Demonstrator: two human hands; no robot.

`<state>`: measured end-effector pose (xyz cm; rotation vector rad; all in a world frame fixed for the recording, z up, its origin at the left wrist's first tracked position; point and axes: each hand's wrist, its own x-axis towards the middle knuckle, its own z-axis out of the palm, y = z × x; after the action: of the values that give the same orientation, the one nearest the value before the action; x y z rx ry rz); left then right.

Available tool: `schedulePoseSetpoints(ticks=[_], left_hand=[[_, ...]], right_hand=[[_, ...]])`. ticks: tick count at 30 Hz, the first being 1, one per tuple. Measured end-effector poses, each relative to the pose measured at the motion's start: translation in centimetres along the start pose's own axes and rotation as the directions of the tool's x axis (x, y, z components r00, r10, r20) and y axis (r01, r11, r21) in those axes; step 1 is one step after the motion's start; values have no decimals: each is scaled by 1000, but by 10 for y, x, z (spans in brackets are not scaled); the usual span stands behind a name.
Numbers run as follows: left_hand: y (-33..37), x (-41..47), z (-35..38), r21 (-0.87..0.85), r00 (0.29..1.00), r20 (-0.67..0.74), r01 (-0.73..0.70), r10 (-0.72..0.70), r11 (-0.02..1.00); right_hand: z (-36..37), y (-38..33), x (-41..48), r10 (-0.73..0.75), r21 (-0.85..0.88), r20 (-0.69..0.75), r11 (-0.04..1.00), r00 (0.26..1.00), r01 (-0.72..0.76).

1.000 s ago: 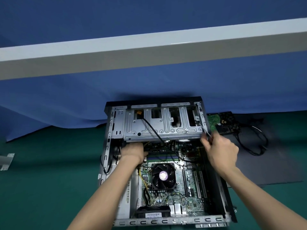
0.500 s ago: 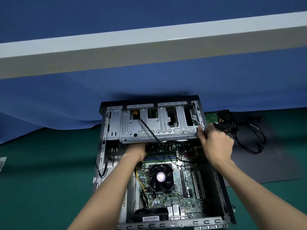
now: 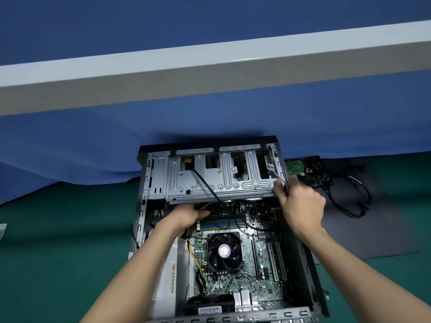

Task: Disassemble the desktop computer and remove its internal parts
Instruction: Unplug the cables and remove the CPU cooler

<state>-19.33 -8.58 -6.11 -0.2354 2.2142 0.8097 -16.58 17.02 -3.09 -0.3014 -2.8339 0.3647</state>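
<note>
Right hand [image 3: 300, 206] moves in to the right corner of the drive cage [image 3: 221, 180], gripping a screwdriver [image 3: 277, 177], tip at the cage's right tab. Left hand [image 3: 189, 216] reaches under the cage, grasp hidden. Cage sits mounted in the open desktop computer [image 3: 141, 206]; likely being unfastened.

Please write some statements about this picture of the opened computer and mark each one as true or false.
1. The right hand holds a screwdriver at the right side of the drive cage. True.
2. The left hand rests on the CPU fan. False: it reaches under the cage's near edge, beyond the fan.
3. The fan lies outside the case. False: it sits on the motherboard inside the case.
4. A green circuit board lies outside the case, to its right. True.
5. A black cable crosses the drive cage. True.
</note>
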Motion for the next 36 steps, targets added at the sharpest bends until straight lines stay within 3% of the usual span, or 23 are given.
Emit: schedulePoseSetpoints(ticks=[3,6,7,9,11,15,18,21,26,30,33,36], left_hand=[[-4,-9,-2,-170,997,57,-32,42,985],[-4,-10,-7,-155,996,87,1,13,988],[-3,-10,-8,-149,996,93,21,-8,989],[-2,-10,-8,-167,994,102,48,-31,985],[-3,-10,-8,-196,993,109,63,-42,979],[-2,-11,-9,-230,991,134,28,3,973],[-2,-10,-8,-266,997,70,58,-41,962],[-4,-9,-6,-268,996,42,90,-82,959],[-2,-15,-9,-348,996,86,46,-17,936],[-3,-18,-12,-338,989,150,37,15,940],[-1,-23,-13,-191,991,130,-2,27,982],[6,-32,-10,31,987,156,-37,31,999]], right_hand=[[-8,-3,-3,-158,-69,-132,986,979,150],[-15,-18,-14,-389,18,-171,918,905,397],[-15,-25,-19,-412,129,-90,898,907,420],[-11,-38,-28,-367,313,227,905,902,290],[-6,-46,-33,-312,364,475,921,823,139],[-1,-59,-38,-379,398,619,906,688,142],[8,-72,-45,-421,316,623,907,659,280],[15,-87,-53,-424,237,591,904,686,355],[26,-104,-62,-427,139,548,895,720,425],[18,-97,-59,-465,186,472,883,749,431],[2,-75,-57,-443,313,311,883,841,350],[-17,-63,-42,-204,465,194,880,960,93]])
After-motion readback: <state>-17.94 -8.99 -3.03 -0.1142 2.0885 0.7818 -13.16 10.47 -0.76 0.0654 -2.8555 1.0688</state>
